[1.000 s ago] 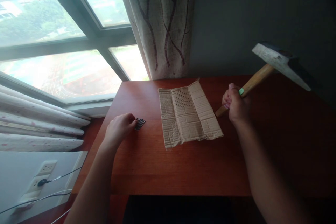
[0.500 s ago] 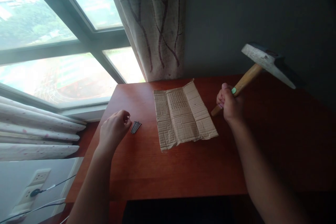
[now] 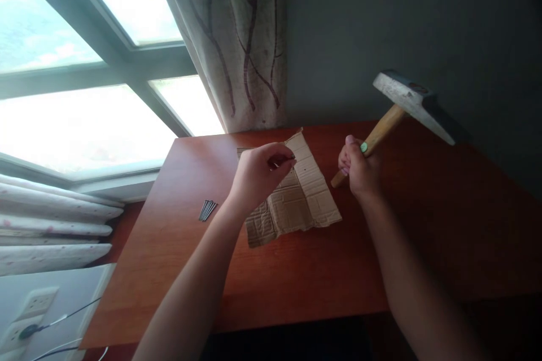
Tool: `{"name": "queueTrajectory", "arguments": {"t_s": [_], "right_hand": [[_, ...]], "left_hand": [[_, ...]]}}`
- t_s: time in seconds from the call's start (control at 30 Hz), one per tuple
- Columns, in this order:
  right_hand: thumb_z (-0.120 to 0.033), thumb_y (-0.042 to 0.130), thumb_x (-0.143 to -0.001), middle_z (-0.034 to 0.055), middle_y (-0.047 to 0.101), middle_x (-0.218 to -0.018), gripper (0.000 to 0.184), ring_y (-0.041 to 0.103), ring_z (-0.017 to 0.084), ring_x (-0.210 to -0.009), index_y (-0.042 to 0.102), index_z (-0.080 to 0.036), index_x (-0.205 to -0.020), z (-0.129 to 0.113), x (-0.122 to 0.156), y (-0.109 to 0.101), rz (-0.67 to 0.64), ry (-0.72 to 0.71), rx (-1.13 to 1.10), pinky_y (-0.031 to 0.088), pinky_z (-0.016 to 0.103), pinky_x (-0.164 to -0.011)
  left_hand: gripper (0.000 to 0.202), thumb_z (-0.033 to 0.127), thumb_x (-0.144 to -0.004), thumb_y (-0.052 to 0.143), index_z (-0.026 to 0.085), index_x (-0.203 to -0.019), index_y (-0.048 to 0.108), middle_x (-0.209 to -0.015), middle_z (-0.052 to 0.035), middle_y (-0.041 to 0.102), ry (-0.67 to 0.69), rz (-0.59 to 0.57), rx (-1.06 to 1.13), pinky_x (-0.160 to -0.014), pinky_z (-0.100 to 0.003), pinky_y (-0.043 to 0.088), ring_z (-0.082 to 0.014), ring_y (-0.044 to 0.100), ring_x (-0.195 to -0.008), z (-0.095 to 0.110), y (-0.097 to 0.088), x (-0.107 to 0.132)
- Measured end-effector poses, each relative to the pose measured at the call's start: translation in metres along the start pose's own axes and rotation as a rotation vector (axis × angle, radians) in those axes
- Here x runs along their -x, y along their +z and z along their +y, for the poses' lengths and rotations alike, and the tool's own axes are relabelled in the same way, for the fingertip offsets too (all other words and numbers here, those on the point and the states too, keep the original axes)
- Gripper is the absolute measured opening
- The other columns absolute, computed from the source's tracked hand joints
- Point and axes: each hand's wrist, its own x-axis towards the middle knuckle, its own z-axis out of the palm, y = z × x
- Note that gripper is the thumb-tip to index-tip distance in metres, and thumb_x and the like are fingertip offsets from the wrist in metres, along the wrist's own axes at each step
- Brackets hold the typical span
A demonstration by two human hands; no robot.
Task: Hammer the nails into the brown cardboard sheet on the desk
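Note:
My left hand (image 3: pixel 263 172) hovers over a flattened piece of brown cardboard (image 3: pixel 292 206), its thumb and fingertips pinched on a nail (image 3: pixel 293 158) that shows only in small part. The hand covers much of the cardboard's upper left, where the dotted holes lie. My right hand (image 3: pixel 359 166) is wrapped round the wooden handle of a hammer (image 3: pixel 387 124). The hammer's grey metal head is raised, up and to the right of the cardboard. Left of the cardboard, several loose nails (image 3: pixel 208 210) lie in a small bunch on the table.
The reddish-brown wooden table (image 3: pixel 169 271) reaches to the wall and window. A patterned curtain (image 3: pixel 254 67) hangs behind it, and another curtain (image 3: pixel 51 225) is at the left. A wall socket (image 3: pixel 25 321) with a plug and cables sits at the lower left.
My left hand has moved right, from beside the bunch of nails to above the cardboard, with the nail pinched in it. My right hand still holds the hammer raised. The view has shifted slightly.

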Motion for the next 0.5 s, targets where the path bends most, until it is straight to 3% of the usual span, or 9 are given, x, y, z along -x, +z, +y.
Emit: {"name": "queueTrajectory", "arguments": {"t_s": [0.17,0.5], "right_hand": [[-0.057,0.069,-0.087,-0.0067,0.032,-0.045,0.06,0.03,0.006,-0.036,0.034,-0.022,-0.051,0.001,-0.001,0.0,-0.005,-0.002,-0.001,0.02,0.025,-0.035],[-0.055,0.07,-0.086,-0.0071,0.031,-0.044,0.06,0.029,0.006,-0.036,0.034,-0.022,-0.051,-0.001,0.0,0.0,-0.002,-0.004,-0.004,0.019,0.025,-0.035]], "left_hand": [[0.005,0.022,-0.082,0.069,0.02,-0.085,0.073,-0.078,-0.0012,0.076,-0.034,-0.021,-0.105,-0.064,-0.026,0.051,-0.0149,0.069,-0.07,-0.018,0.007,0.0],[0.005,0.019,-0.084,0.069,0.019,-0.086,0.072,-0.081,-0.0009,0.076,-0.053,-0.041,-0.071,-0.065,-0.026,0.048,-0.0144,0.067,-0.071,-0.02,0.007,0.003]]}}
